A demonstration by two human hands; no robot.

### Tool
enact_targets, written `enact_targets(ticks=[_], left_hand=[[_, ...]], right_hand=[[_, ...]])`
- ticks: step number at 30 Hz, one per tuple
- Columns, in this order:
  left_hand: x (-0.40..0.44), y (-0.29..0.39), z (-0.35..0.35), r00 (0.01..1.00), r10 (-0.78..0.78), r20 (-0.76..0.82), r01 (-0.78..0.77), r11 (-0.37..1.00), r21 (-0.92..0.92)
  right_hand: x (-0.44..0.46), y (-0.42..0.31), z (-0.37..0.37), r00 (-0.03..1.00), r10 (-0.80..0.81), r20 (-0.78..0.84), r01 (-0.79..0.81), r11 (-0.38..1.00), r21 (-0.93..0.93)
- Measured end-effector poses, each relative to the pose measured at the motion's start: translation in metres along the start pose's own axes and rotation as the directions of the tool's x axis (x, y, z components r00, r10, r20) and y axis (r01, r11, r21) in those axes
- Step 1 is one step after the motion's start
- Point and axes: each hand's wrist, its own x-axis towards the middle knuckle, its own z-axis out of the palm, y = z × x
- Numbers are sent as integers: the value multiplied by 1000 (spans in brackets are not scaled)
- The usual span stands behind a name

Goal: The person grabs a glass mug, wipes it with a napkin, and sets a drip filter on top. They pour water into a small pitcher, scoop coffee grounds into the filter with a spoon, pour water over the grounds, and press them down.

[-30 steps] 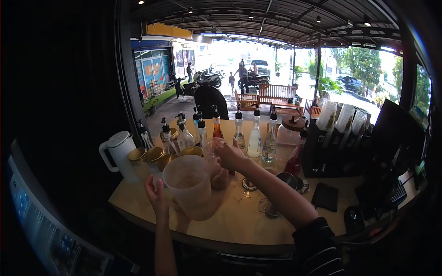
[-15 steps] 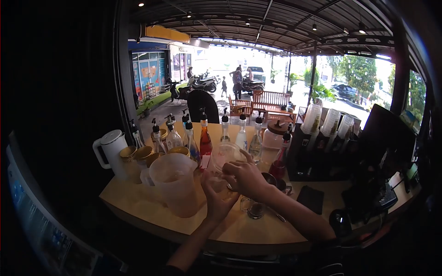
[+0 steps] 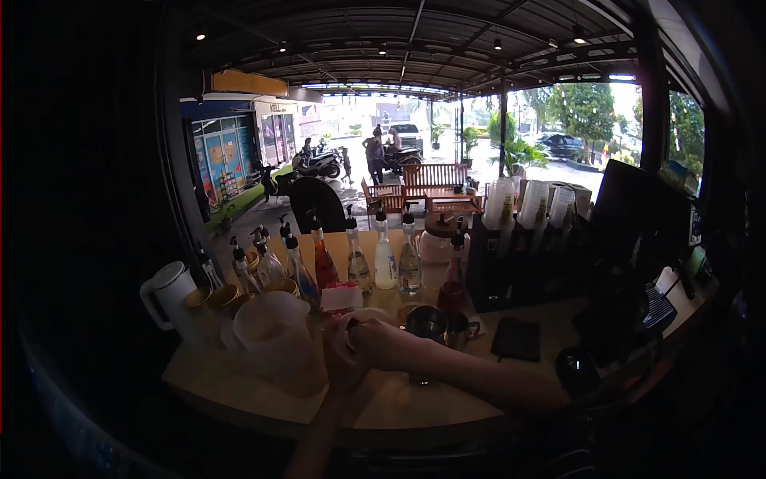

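Head view: I observe both hands brought together above the near part of the worktop (image 3: 239,389), the right hand (image 3: 383,342) overlapping the left hand (image 3: 341,363). Fingers on both are curled; I cannot tell whether either grips anything, as they hide one another. A pale, round-edged item (image 3: 369,314) shows just beyond the right hand's knuckles; contact is unclear. Left of the hands, a translucent pitcher (image 3: 289,359) stands upright. Behind them sits a red item with a pale face (image 3: 341,299), in front of the row of pump-topped bottles (image 3: 385,267). To their right I note a dark metal cup (image 3: 427,322), and farther right, a flat black pad (image 3: 517,339).
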Motion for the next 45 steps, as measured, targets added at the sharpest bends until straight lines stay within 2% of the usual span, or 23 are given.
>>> enact_targets(ticks=[2, 4, 5, 7, 8, 10, 12, 15, 17, 19, 20, 21, 23, 24, 26, 27, 29, 30, 33, 36, 39, 41, 45], left_hand=[[-8, -9, 0, 999, 18, 40, -20, 998, 62], [-2, 7, -6, 988, 56, 142, -64, 997, 53], [-1, 6, -5, 989, 45, 143, -54, 997, 60], [-3, -2, -2, 995, 98, 37, -88, 974, -210], [-3, -11, -7, 991, 104, 82, -103, 994, -23], [-7, -23, -5, 994, 94, 48, -89, 992, -87], [-7, -30, -7, 996, 89, 9, -87, 985, -150], [-6, -38, -8, 987, 128, 99, -135, 988, 68], [-9, -43, 0, 976, 218, -13, -218, 976, -11], [-12, -49, 6, 976, 210, -53, -213, 975, -60], [-14, -52, 8, 983, 175, -58, -180, 980, -84], [-15, -52, 11, 984, 171, -50, -175, 981, -85], [-14, -50, 16, 995, 72, -62, -93, 863, -497], [-12, -51, 14, 996, 65, -62, -87, 866, -492], [-7, -47, 8, 973, 225, -57, -228, 971, -66], [-5, -43, 4, 974, 218, -59, -221, 973, -61], [1, -27, -1, 955, 296, 13, -295, 949, 110], [1, -27, -2, 956, 294, 11, -293, 949, 112], [4, -28, -3, 948, 318, 4, -316, 939, 138], [2, -34, -1, 953, 303, 34, -303, 934, 189], [0, -44, 4, 960, 280, -24, -279, 959, 42], [1, -44, 4, 956, 293, -11, -292, 955, 45], [2, -36, -1, 965, 260, 43, -263, 961, 87]], right_hand=[[11, -3, 9, 976, 138, 167, -78, 942, -325], [22, -2, 11, 944, 163, 289, -29, 908, -418], [27, 3, 21, 930, 208, 302, -61, 900, -431], [36, 8, 35, 898, 297, 325, -123, 878, -462], [34, 9, 37, 922, 301, 245, -178, 890, -421], [44, -15, 12, 838, 445, 316, -371, 890, -266], [38, 6, 35, 895, 367, 255, -272, 900, -341], [38, 8, 45, 947, 249, 201, -123, 862, -492], [39, 11, 51, 952, 227, 204, -77, 826, -559], [38, 16, 59, 968, 250, -4, -221, 849, -480], [41, 16, 58, 966, 257, -4, -228, 850, -475], [48, 3, 41, 912, 404, 68, -353, 859, -371], [54, 0, 34, 833, 528, 164, -478, 837, -266], [55, 6, 38, 810, 554, 191, -516, 829, -216], [55, 12, 44, 774, 586, 240, -569, 810, -144], [54, 15, 47, 761, 594, 260, -585, 802, -121], [51, 17, 48, 839, 469, 276, -328, 841, -431], [50, 20, 50, 859, 424, 288, -229, 820, -524], [49, 46, 70, 952, 254, 171, -160, 889, -429], [48, 24, 47, 911, 322, 257, -171, 864, -473], [43, 9, 32, 897, 307, 317, -77, 817, -571], [43, -7, 15, 802, 494, 337, -421, 867, -267], [41, -16, 3, 794, 463, 393, -357, 879, -315]])
